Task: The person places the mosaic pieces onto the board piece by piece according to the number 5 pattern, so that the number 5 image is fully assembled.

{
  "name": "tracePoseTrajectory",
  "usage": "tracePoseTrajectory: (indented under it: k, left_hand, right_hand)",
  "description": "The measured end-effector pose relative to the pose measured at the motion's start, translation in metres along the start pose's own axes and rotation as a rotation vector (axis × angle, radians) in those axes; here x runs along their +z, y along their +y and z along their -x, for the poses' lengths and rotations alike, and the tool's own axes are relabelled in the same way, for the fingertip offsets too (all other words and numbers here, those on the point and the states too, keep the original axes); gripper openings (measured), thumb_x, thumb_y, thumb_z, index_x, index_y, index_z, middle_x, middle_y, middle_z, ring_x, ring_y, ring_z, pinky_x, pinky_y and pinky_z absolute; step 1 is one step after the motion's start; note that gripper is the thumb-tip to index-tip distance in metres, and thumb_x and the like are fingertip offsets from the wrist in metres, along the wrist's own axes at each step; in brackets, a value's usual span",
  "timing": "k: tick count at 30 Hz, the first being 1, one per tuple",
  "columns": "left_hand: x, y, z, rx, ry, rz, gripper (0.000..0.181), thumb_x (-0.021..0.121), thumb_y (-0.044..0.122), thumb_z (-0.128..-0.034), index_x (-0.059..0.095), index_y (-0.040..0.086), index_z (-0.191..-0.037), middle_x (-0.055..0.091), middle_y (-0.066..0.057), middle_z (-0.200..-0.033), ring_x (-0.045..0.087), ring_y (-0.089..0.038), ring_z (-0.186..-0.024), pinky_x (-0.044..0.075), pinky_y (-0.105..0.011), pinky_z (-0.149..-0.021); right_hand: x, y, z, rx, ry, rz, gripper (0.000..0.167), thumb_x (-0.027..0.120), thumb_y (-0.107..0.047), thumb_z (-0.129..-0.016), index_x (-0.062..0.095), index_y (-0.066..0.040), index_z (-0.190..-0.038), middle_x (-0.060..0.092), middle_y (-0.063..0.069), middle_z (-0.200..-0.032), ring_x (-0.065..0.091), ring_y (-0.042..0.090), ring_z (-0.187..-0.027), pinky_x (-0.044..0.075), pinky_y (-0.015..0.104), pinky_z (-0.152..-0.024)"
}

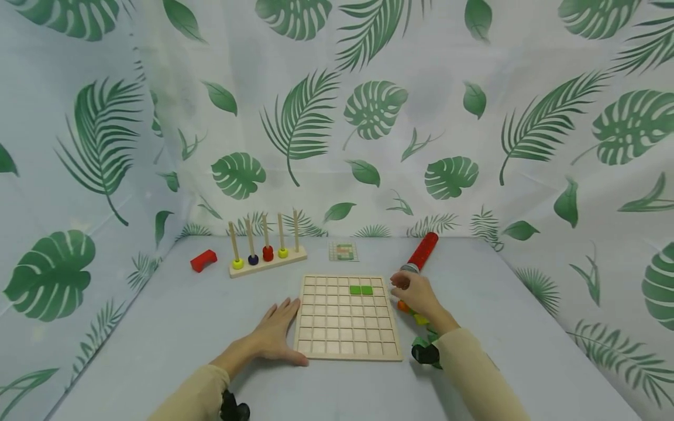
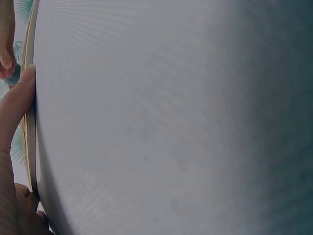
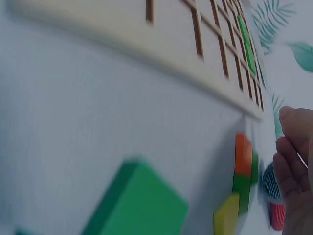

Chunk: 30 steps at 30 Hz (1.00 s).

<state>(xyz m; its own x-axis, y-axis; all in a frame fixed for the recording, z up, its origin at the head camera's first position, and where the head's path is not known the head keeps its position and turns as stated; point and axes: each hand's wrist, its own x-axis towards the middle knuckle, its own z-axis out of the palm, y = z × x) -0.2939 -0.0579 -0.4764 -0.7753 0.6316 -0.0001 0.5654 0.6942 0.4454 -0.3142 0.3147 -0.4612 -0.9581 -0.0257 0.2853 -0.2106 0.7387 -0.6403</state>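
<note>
In the head view a wooden grid board (image 1: 347,356) lies flat, with two green pieces (image 1: 361,290) side by side in its upper right cells. My left hand (image 1: 271,338) is spread along the board's left side, thumb at the lower left corner; the left wrist view shows the thumb (image 2: 20,104) against the board's edge (image 2: 31,147). Just off the board's upper right side, my right hand (image 1: 418,295) hovers with loosely bent fingers, nothing visible in it. Under and beside it lie orange (image 1: 403,306), yellow (image 1: 421,319) and green pieces (image 3: 146,205).
Beyond my right hand lies a red cylinder with a grey mesh end (image 1: 423,251). A patterned card (image 1: 343,251) is behind the board. Back left stand a peg rack (image 1: 268,266) with coloured beads and a red block (image 1: 203,260). A leaf-print cloth hangs behind.
</note>
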Motion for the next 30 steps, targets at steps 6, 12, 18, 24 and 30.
tracePoseTrajectory:
  k: [6,12,18,24,30]
  left_hand:
    - [0.0,-0.002,0.0,-0.004,-0.001,0.0,0.129,0.073,0.07,-0.0586,0.017,-0.004,-0.148,0.02,-0.019,-0.153,0.012,-0.035,-0.141,0.007,-0.053,-0.113]
    - [0.004,-0.005,0.0,0.002,-0.002,-0.002,0.13,0.072,0.071,-0.0585,0.017,-0.003,-0.149,0.02,-0.018,-0.154,0.012,-0.034,-0.142,0.007,-0.053,-0.113]
    - [0.005,-0.006,-0.001,0.01,0.006,-0.006,0.13,0.072,0.072,-0.0582,0.017,-0.003,-0.148,0.02,-0.018,-0.154,0.012,-0.034,-0.142,0.008,-0.053,-0.113]
    - [0.005,-0.006,-0.002,0.016,0.007,-0.006,0.13,0.072,0.072,-0.0582,0.017,-0.003,-0.148,0.02,-0.018,-0.154,0.012,-0.034,-0.142,0.008,-0.053,-0.113]
    - [0.004,-0.004,-0.002,0.011,0.007,-0.003,0.13,0.073,0.071,-0.0581,0.017,-0.003,-0.149,0.02,-0.017,-0.154,0.012,-0.034,-0.142,0.007,-0.052,-0.113]
  right_hand:
    - [-0.013,0.015,0.011,0.094,0.005,0.014,0.021,0.068,-0.008,-0.085,0.064,0.0,-0.105,0.065,0.01,-0.096,0.058,0.023,-0.086,0.051,0.038,-0.079]
    - [-0.017,0.022,0.017,0.131,0.01,0.031,0.02,0.068,-0.007,-0.085,0.064,0.001,-0.103,0.064,0.01,-0.092,0.058,0.023,-0.084,0.051,0.04,-0.078]
    - [-0.018,0.025,0.017,0.167,-0.026,0.041,0.022,0.069,-0.005,-0.084,0.063,-0.001,-0.105,0.063,0.009,-0.093,0.057,0.023,-0.083,0.051,0.039,-0.08]
    - [-0.018,0.028,0.017,0.17,-0.048,0.045,0.027,0.07,-0.002,-0.082,0.063,0.0,-0.107,0.065,0.009,-0.098,0.059,0.023,-0.088,0.051,0.042,-0.083]
    - [-0.017,0.026,0.017,0.165,-0.059,0.047,0.031,0.07,-0.003,-0.081,0.063,0.0,-0.11,0.066,0.011,-0.103,0.06,0.026,-0.093,0.05,0.044,-0.086]
